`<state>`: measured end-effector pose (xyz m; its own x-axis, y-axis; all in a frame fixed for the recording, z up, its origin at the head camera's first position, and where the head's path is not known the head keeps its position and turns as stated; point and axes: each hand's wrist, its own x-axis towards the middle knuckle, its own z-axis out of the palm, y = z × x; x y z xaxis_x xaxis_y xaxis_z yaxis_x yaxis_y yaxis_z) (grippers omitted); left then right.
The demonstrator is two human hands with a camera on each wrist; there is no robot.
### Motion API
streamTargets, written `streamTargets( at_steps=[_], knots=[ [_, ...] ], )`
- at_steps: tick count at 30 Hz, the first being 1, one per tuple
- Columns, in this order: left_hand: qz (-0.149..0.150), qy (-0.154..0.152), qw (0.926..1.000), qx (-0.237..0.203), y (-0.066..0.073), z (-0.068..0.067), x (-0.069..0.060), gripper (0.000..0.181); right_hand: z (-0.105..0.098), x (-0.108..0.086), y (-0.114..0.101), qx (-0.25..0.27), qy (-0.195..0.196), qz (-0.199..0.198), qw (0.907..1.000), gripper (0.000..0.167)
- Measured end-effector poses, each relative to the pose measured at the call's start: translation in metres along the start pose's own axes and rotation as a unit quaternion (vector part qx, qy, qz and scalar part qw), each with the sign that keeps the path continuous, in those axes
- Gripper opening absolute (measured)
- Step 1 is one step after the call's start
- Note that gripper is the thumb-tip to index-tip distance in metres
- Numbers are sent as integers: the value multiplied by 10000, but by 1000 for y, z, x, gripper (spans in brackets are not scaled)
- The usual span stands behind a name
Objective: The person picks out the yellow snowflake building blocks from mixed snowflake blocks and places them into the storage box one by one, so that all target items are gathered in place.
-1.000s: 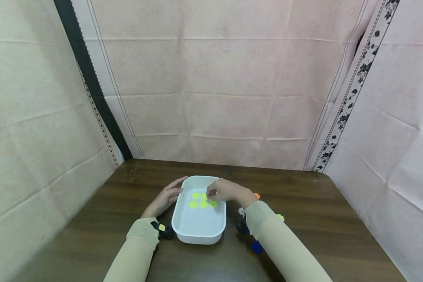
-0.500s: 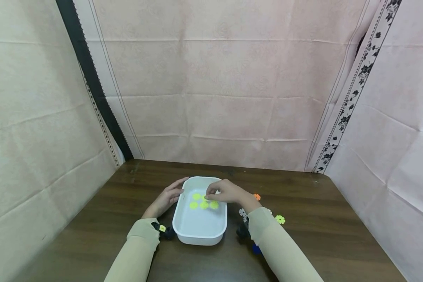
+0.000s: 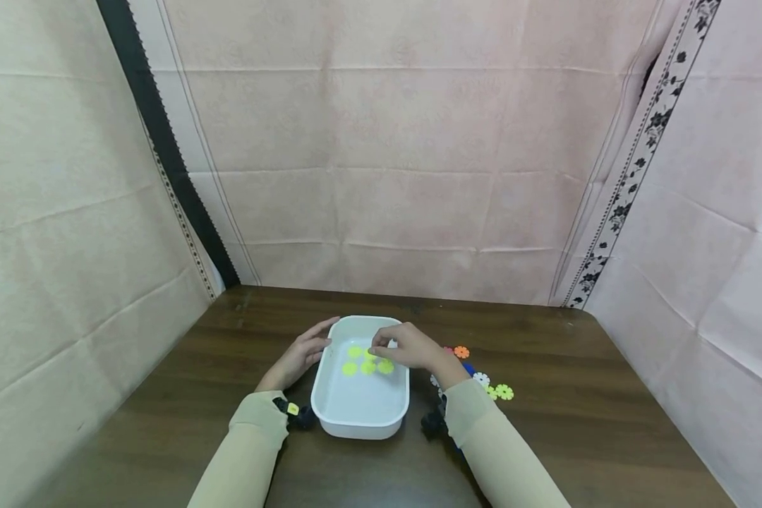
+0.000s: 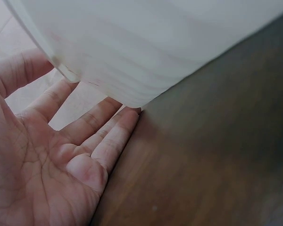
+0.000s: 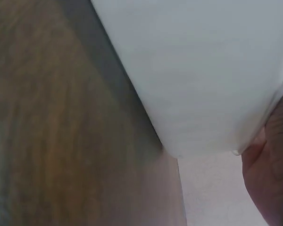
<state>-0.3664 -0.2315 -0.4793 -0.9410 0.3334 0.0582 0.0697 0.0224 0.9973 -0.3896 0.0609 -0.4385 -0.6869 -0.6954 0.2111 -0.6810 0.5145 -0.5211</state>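
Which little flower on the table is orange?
The orange flower at the group's far end, right of the pinkish-red one. The others showing there are blue ones, white ones and yellow-green ones.

Dark brown wood-grain counter [image 3: 565, 409], far corners rounded, with a soft sheen near the front. Creased pale cloth on three sides — back panel [image 3: 406, 148] pinkish, left panel [image 3: 57, 226] faintly greenish, right panel [image 3: 730, 212] cooler white. Black band [image 3: 171, 159] at the left corner, dark floral border [image 3: 654, 127] at the right — light diffuse.

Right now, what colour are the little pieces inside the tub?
The pieces are yellow-green, best seen in the head view.
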Motion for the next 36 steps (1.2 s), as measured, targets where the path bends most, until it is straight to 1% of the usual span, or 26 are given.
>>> streamTargets(
  at_steps=[4, 7, 11, 17, 19, 23, 28, 32, 36],
  knots=[
    [52, -16, 10000, 41, 2, 0, 0, 54, -4, 1, -3, -86, 130, -176, 9997, 17],
    [63, -12, 10000, 36, 4, -1, -1, 54, -9, 0, -7, -43, 228, -270, 9994, 18],
    [51, -22, 10000, 45, 4, -1, -1, 54, -17, -6, -9, -3, 344, -256, 9991, 18],
    [39, -49, 10000, 25, 1, 0, 0, 54, -28, -20, -3, -7, 695, -235, 9973, 14],
    [13, -6, 10000, 2, 1, 1, -1, 53, -32, -25, 1, 105, 730, -149, 9972, 14],
    [1, -13, 10000, 14, 1, 1, -1, 53, -38, -34, 11, 311, 764, 13, 9966, 15],
    [49, -64, 10000, 42, 1, 0, -1, 55, -49, -47, 23, 334, 903, 141, 9953, 14],
    [33, -60, 10000, 6, 2, 0, -1, 56, -57, -61, 28, 479, 979, 364, 9934, 15],
    [17, -39, 10000, 10, 4, 1, -2, 55, -65, -77, 31, 660, 881, 581, 9922, 19]
  ],
)
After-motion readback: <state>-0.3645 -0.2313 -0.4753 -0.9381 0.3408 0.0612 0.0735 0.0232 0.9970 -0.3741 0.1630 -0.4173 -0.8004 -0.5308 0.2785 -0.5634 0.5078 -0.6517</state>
